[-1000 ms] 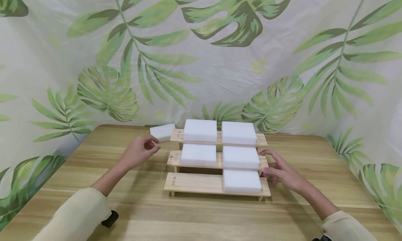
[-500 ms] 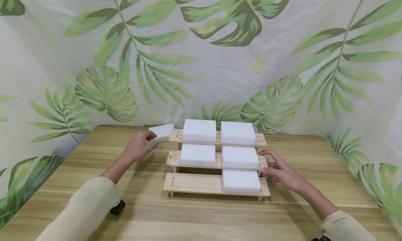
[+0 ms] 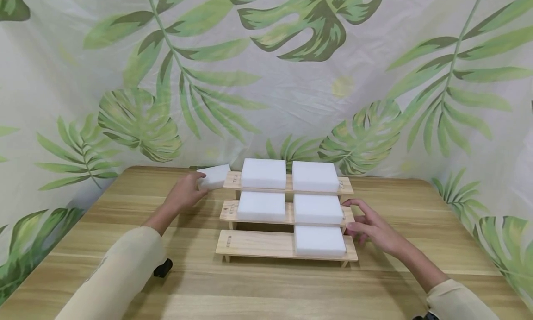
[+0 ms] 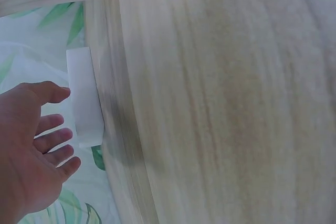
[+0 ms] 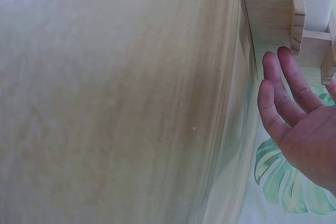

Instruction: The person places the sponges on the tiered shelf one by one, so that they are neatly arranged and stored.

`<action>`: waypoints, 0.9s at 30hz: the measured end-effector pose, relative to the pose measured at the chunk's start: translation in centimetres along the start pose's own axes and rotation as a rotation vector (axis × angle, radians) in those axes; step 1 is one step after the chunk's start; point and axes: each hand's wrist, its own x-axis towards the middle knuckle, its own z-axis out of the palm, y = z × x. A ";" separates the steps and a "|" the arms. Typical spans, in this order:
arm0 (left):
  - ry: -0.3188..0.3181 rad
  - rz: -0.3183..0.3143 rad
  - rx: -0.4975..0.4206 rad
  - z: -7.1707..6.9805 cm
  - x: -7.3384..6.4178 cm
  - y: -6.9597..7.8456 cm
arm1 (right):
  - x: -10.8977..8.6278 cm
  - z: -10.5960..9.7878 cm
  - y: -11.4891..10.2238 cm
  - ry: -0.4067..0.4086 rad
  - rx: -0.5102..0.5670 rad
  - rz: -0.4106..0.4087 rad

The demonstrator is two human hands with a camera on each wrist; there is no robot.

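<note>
My left hand [image 3: 185, 191] has its thumb and forefinger set around the left end of a white foam block [image 3: 217, 176] on the table at the back left. In the left wrist view, the left hand [image 4: 37, 140] has fingertips right at the edge of the block [image 4: 85, 98], none closed over it. A three-tier wooden stand [image 3: 258, 242] carries white foam blocks: two on the top shelf, two on the middle, one at the lower right. My right hand [image 3: 374, 228] holds the right end of the middle shelf between thumb and forefinger; its other fingers [image 5: 299, 85] are nearly straight.
The wooden table [image 3: 266, 290] has its back edge along a leaf-patterned cloth [image 3: 287, 102]. Black wrist cameras [image 3: 163, 267] sit under the sleeves. The stand's left end lies close beside the loose block.
My left hand has moved slightly right and forward, its fingertips coming onto the loose block's left end. The right hand, the stand and the blocks stay put.
</note>
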 end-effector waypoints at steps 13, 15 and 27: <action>-0.021 0.035 0.028 -0.1 -0.2 -0.2 | 0.0 0.0 0.1 0.003 -0.006 0.002; -0.013 0.050 0.040 -0.1 -0.3 -0.2 | 0.0 0.0 0.0 0.004 -0.008 0.003; -0.057 0.036 0.048 -0.4 -0.5 -0.8 | 0.0 0.0 0.0 0.002 -0.003 0.014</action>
